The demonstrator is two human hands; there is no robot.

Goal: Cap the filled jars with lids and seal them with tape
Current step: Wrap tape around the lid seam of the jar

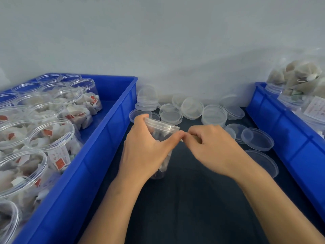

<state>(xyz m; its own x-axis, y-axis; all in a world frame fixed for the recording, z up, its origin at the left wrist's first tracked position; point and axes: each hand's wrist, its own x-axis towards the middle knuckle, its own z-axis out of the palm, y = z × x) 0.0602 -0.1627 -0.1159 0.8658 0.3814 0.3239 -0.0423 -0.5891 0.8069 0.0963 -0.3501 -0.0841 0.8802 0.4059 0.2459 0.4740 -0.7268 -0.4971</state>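
Clear round plastic jar (159, 136), filled with pale sachets and already wearing its clear lid, sits tilted between the two blue plastic crates (98, 155), above the dark table mat (184, 199). The left hand (146, 150) wraps its fingers round the jar's wall, thumb pressed near the lid seam. The right hand (211, 145) has its fingers curled, pinching something small at that seam beside the left thumb, probably a tape end, though the tape itself is too faint to make out. Such a jar looks light, thin-walled and slick, likely to flex if squeezed, so a grip on the stiffer rim seems safest. Loose clear lids (213, 114) lie scattered behind.
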